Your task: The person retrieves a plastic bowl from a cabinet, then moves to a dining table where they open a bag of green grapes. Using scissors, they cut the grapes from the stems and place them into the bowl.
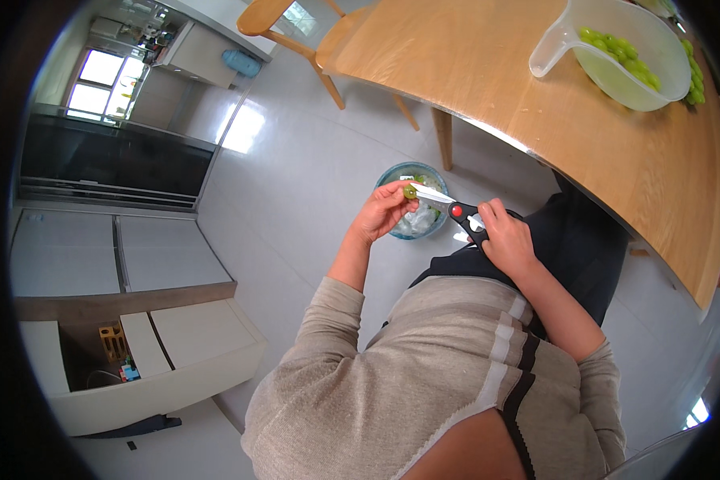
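Note:
A green grape [410, 191] is pinched between the fingertips of my left hand [387, 207]. My right hand [507, 237] grips the black handles of kitchen scissors [458, 211] with a red pivot. The tips of the blades meet the grape; whether they are fully closed is hard to make out. Below both hands, a blue-rimmed waste bin [387, 175] stands on the floor, holding a clear plastic bag and some green bits. On the wooden table [456, 54] sits a translucent plastic bowl [600, 84] with a handle, containing loose green grapes [621, 54].
More green grapes [694, 75] lie on the table beyond the bowl. A wooden chair [312, 45] stands at the table's far end. To the left are a white cabinet [204, 333] with an open niche and a dark glass panel [114, 159]. Small water drops dot the tabletop.

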